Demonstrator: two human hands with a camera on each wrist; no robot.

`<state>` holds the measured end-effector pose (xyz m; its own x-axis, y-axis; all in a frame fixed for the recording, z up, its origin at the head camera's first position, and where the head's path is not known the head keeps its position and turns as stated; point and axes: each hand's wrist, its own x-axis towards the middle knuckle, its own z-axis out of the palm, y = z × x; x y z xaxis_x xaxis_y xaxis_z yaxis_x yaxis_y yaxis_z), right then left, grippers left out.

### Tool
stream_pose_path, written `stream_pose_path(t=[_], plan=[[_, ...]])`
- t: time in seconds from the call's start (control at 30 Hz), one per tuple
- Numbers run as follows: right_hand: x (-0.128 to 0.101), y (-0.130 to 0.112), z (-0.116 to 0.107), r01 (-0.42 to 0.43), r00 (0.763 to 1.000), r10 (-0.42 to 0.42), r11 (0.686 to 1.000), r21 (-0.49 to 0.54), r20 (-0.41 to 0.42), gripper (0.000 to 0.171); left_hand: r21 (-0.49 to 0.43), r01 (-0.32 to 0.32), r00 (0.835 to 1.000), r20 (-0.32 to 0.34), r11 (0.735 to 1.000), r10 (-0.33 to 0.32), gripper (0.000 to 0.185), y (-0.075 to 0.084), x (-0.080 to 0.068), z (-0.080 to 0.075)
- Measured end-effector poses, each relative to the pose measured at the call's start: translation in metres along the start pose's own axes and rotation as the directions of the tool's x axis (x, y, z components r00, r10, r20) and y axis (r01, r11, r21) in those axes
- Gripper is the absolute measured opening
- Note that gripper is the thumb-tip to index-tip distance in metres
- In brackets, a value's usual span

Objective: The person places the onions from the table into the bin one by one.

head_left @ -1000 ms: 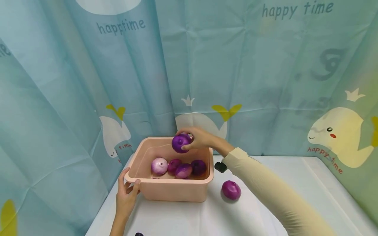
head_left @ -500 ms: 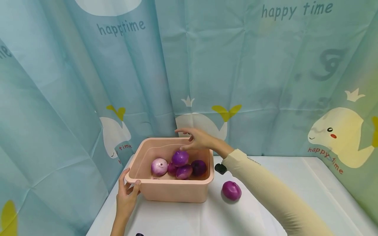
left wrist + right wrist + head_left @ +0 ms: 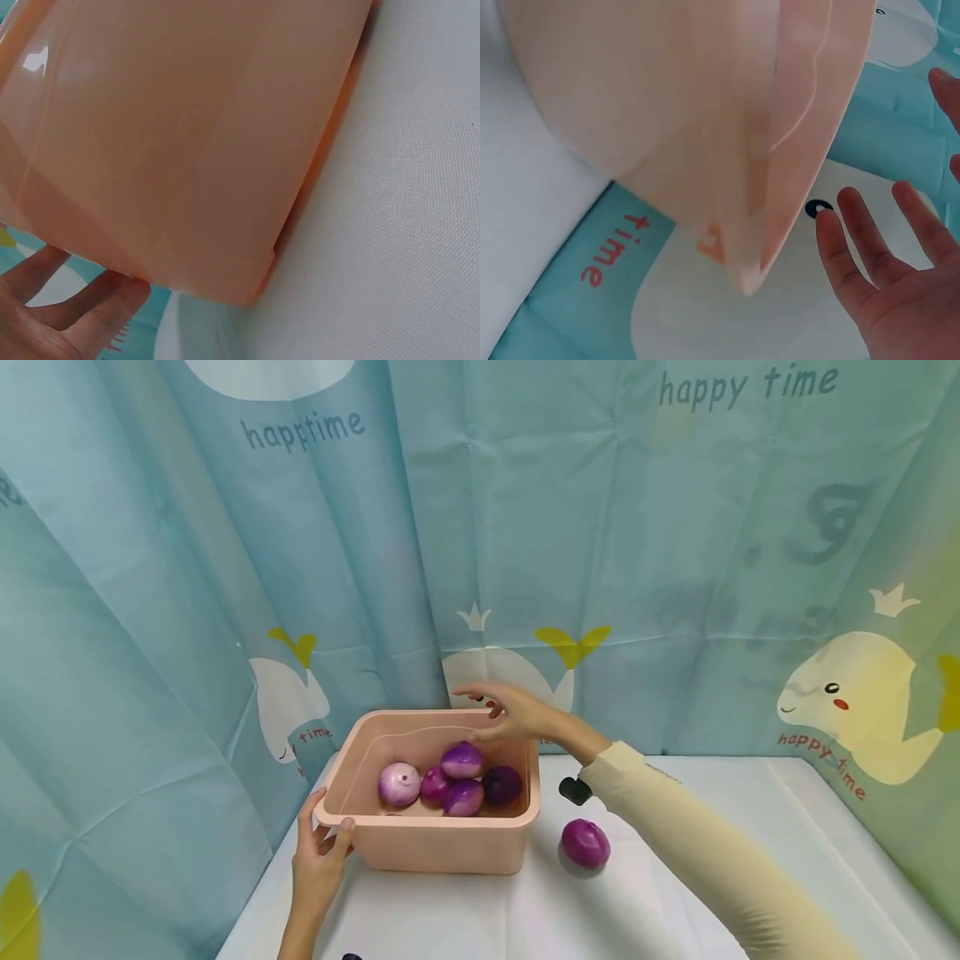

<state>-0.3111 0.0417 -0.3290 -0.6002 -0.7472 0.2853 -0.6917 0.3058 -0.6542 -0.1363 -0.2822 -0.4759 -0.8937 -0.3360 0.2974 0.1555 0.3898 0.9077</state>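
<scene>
A pink plastic bin (image 3: 438, 847) stands on the white-covered table with several red onions inside. One purple onion (image 3: 462, 760) lies on top of the others, beside a paler onion (image 3: 400, 785) and a very dark one (image 3: 502, 786). My left hand (image 3: 318, 868) grips the bin's front left corner, thumb at the front rim. In the left wrist view its fingers (image 3: 112, 304) lie against the bin wall. My right hand (image 3: 517, 714) hovers over the bin's back right rim with fingers spread and nothing in them. The right wrist view shows its fingers (image 3: 847, 262) outside the rim.
Another red onion (image 3: 586, 845) rests on the table to the right of the bin, near my right sleeve (image 3: 690, 835). A blue curtain (image 3: 675, 568) with whale prints hangs close behind the bin and along the left side.
My right hand has let go of the purple onion, which dropped onto the others in the bin and rolled slightly. That hand then moved a little right. The left hand keeps its place.
</scene>
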Motion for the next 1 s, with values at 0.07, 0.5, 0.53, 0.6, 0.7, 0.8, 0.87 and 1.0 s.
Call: stream_pose_path(t=[0.07, 0.5, 0.53, 0.6, 0.7, 0.8, 0.87, 1.0], plan=[[-0.006, 0.002, -0.002, 0.009, 1.000, -0.009, 1.000, -0.004, -0.006, 0.073, 0.001, -0.001, 1.000, -0.002, 1.000, 0.001, 0.065, -0.001, 0.000, -0.001], [-0.071, 0.019, -0.029, -0.033, 0.997, 0.024, 0.992, -0.121, -0.076, 0.071, -0.022, -0.027, 1.000, -0.006, 0.999, 0.026, 0.065, -0.005, 0.000, -0.001], [-0.077, 0.021, -0.031, -0.041, 0.996, 0.030, 0.990, -0.133, -0.082, 0.071, -0.027, -0.022, 1.000, -0.003, 0.999, 0.022, 0.065, -0.004, 0.000, -0.001], [-0.088, 0.025, -0.036, -0.052, 0.995, 0.039, 0.987, -0.152, -0.089, 0.072, -0.035, -0.014, 1.000, -0.001, 0.999, 0.014, 0.065, -0.004, 0.000, -0.001], [-0.105, 0.029, -0.043, -0.081, 0.993, 0.068, 0.986, -0.143, -0.099, 0.072, -0.045, -0.004, 1.000, 0.002, 0.999, 0.004, 0.065, -0.003, 0.000, -0.001], [-0.121, 0.034, -0.048, -0.096, 0.991, 0.082, 0.987, -0.127, -0.108, 0.072, -0.041, -0.010, 1.000, 0.003, 0.999, 0.010, 0.065, -0.003, 0.000, -0.001], [-0.132, 0.037, -0.050, -0.106, 0.990, 0.092, 0.987, -0.120, -0.111, 0.072, -0.038, -0.017, 1.000, 0.004, 0.999, 0.017, 0.065, -0.003, 0.001, -0.001], [-0.150, 0.041, -0.053, -0.130, 0.986, 0.117, 0.986, -0.109, -0.115, 0.072, -0.032, -0.028, 1.000, 0.004, 0.999, 0.028, 0.065, -0.003, 0.001, -0.001]])
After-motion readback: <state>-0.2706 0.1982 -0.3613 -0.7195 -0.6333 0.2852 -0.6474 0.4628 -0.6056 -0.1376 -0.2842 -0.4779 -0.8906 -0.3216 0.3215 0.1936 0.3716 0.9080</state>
